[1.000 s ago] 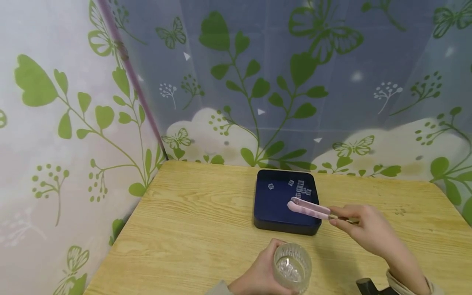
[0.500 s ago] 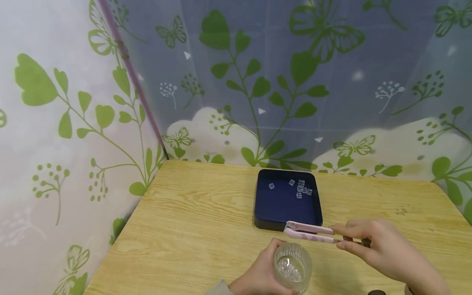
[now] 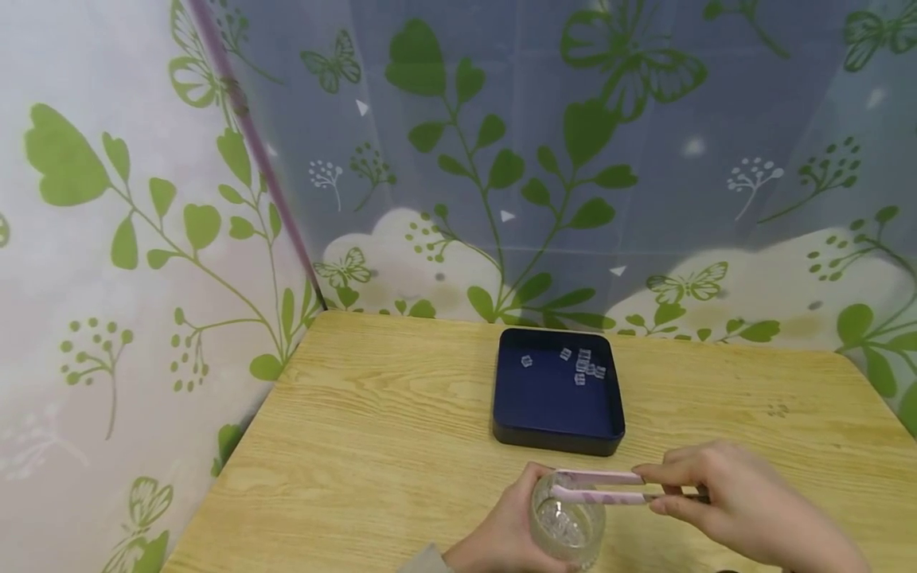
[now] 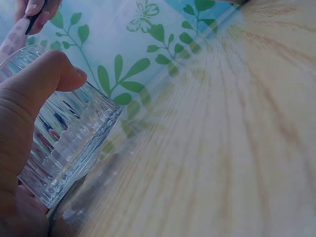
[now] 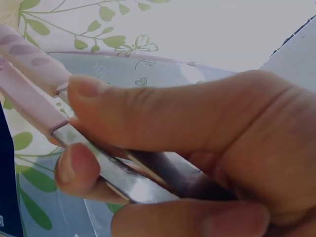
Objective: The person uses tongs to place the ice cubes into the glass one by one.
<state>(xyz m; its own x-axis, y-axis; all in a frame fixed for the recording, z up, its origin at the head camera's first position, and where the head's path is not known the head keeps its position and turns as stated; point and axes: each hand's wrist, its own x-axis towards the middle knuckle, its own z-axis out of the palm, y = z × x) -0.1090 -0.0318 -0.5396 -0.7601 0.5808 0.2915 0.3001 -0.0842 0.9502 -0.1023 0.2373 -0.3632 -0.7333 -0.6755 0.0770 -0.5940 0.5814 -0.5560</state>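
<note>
My left hand (image 3: 501,525) grips a clear ribbed glass (image 3: 589,521) near the table's front edge. Clear pieces lie at the bottom of the glass; its ribbed wall (image 4: 74,113) fills the left of the left wrist view. With thumb and fingers, my right hand (image 3: 731,493) pinches metal tongs (image 3: 609,499) that have pink arms. The tongs' tips are over the mouth of the glass. Whether a clear piece sits between those tips is too small to tell. In the right wrist view, the thumb and fingers press the tongs' metal part (image 5: 133,182).
A dark blue square tray (image 3: 552,440) stands behind the glass. Several small clear pieces (image 3: 583,366) lie in it, mostly at its back right, with a single piece (image 3: 527,361) at the left. Patterned curtains (image 3: 444,263) border the wooden table (image 3: 358,446) behind and on the left.
My right hand has brought the tongs from above the tray toward me, to over the glass. My left hand and the glass have stayed in place.
</note>
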